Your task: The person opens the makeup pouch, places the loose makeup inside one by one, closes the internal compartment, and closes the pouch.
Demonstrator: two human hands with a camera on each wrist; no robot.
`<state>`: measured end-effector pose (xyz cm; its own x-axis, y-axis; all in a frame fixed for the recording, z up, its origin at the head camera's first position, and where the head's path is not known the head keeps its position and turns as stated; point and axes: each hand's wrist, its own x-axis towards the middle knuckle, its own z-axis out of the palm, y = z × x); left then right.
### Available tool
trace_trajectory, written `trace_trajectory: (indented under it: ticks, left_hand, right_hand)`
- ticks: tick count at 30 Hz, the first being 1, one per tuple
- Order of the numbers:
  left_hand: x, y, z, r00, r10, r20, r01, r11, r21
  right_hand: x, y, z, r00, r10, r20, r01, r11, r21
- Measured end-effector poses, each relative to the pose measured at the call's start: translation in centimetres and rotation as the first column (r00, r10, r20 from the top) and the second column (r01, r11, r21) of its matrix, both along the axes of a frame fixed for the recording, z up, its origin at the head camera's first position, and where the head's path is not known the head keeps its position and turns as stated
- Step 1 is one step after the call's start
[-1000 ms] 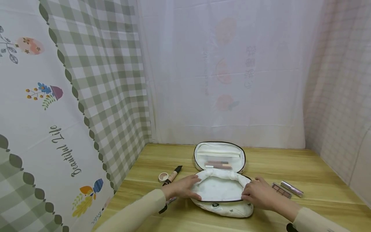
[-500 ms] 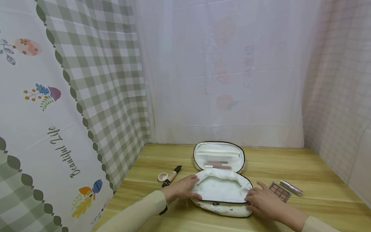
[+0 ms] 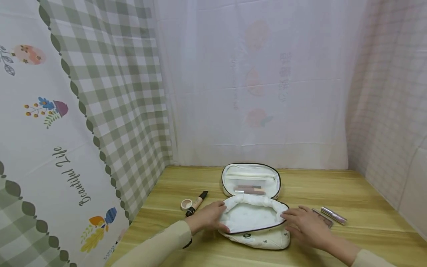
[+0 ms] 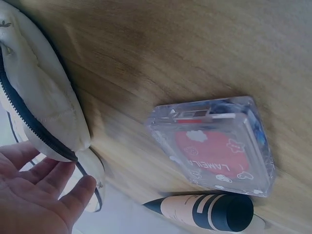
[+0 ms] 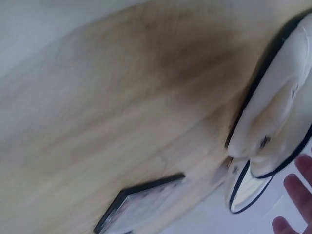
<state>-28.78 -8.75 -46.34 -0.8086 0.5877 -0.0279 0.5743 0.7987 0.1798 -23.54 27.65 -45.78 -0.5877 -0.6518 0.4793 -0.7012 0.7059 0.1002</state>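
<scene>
A white quilted makeup bag sits unzipped on the table, its padded mouth facing up and its lid folded back. Cosmetic tubes show inside the lid pocket. My left hand grips the left rim, thumb toward the front. In the left wrist view its bent fingers lie at the dark zipper edge. My right hand touches the right rim with extended, spread fingers. The right wrist view shows these fingers beside the rim, blurred. The bag's inside looks white and padded.
Left of the bag lie a round pot and a black-tipped tube. A clear compact with a red-pink pan shows in the left wrist view. On the right are an eyeshadow palette, partly hidden, and a silvery tube.
My right hand's fingers have loosened from a curled hold on the right rim and now reach out straighter. The front rim tilts up more at the right. My left hand stays at the left rim.
</scene>
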Motion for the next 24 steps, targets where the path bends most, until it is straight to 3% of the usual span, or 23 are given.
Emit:
trace_trajectory:
  ticks: [3,5,11,24]
  left_hand:
    - [0.0,-0.2,-0.2,0.999,-0.002,-0.044,0.002,1.0,0.005]
    - [-0.1,-0.3,-0.3,0.998,-0.007,-0.058,0.007,1.0,0.011]
    - [-0.3,-0.6,-0.5,0.998,-0.039,-0.051,0.041,0.999,0.03]
    - [-0.6,-1.3,-0.3,0.991,-0.101,-0.085,0.102,0.995,0.007]
  right_hand:
    - [-0.1,0.8,0.4,0.996,-0.086,-0.008,0.086,0.996,-0.018]
    - [-0.1,1.5,0.8,0.986,-0.159,0.042,0.16,0.987,-0.024]
    - [-0.5,4.3,1.0,0.914,-0.351,0.201,0.353,0.935,0.029]
    - [-0.9,8.5,0.2,0.825,-0.494,0.276,0.478,0.869,0.128]
